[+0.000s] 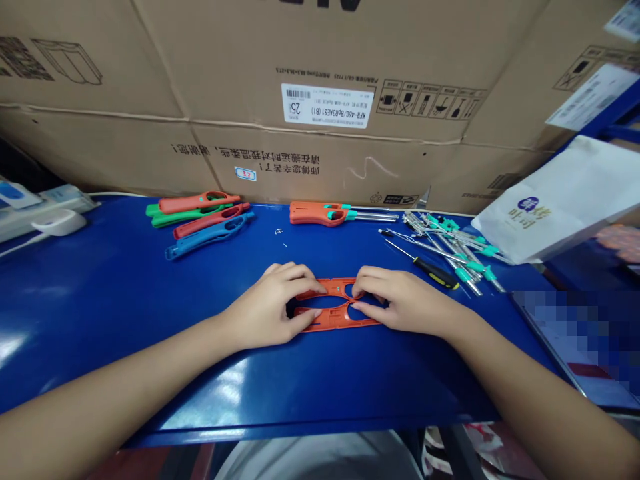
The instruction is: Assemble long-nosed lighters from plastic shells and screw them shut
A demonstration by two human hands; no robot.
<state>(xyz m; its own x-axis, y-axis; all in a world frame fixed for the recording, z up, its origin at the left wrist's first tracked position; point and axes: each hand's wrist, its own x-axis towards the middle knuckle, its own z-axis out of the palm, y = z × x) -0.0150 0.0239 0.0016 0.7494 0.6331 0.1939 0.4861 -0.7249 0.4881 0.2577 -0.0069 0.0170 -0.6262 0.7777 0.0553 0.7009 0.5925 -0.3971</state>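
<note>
- The left hand (265, 308) and right hand (407, 300) sit close together on the blue counter (310, 433), fingers curled and tips pressed down. Each grip pinches one end of the casing, with neither hand spread.
- The orange plastic casing (340, 317) lies flat between the hands, near the counter's front edge. It is the only piece in the hands. The fingers hide part of it, so I cannot tell whether it is one piece or two.
- So far as shows, this casing has no teal fittings or metal tube, so those appear left to fit.
- Two tiny white bits (277, 232) lie on the counter beyond the hands.
- Farther left are four lighter bodies: one coral (197, 202), one green (180, 215), one red (210, 221), one blue (210, 235). None shows a metal tube.
- Straight ahead lies one orange lighter (320, 213) with teal fittings and metal tube in place, the only one that looks complete.
- To the right is a heap of teal-handled screwdrivers (450, 243), too overlapped to count, and one yellow-and-black screwdriver (435, 272).
- At the far left is one power strip (40, 213).
- At the far right is one white bag (565, 200).
- Behind everything stand stacked cartons (320, 87).
</note>
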